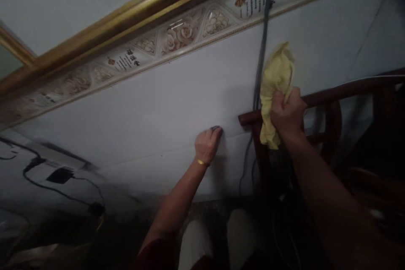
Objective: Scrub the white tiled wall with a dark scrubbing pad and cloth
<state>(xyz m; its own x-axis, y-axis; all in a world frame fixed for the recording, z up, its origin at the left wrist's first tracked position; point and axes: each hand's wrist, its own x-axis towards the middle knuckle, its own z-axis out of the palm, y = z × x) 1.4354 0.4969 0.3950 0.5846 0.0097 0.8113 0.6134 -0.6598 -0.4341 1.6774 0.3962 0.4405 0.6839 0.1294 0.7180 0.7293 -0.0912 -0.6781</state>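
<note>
My left hand (207,145), with a gold bracelet at its wrist, is closed against the white tiled wall (177,101). A small dark grey object (216,128) shows at its fingertips; its kind is hard to make out. Further right, my right hand (289,114) grips a crumpled yellow cloth (278,71). The cloth sticks up above the fist and hangs down below it, in front of the end of a dark red wooden chair rail (249,117). Whether the cloth touches the wall or the rail I cannot tell.
A grey cable (265,29) runs down the wall beside the cloth. A gold frame (126,25) and a flowered tile border (180,36) cross above. Black plugs (60,175) and cords hang at lower left. Dark wooden furniture (332,122) fills the right.
</note>
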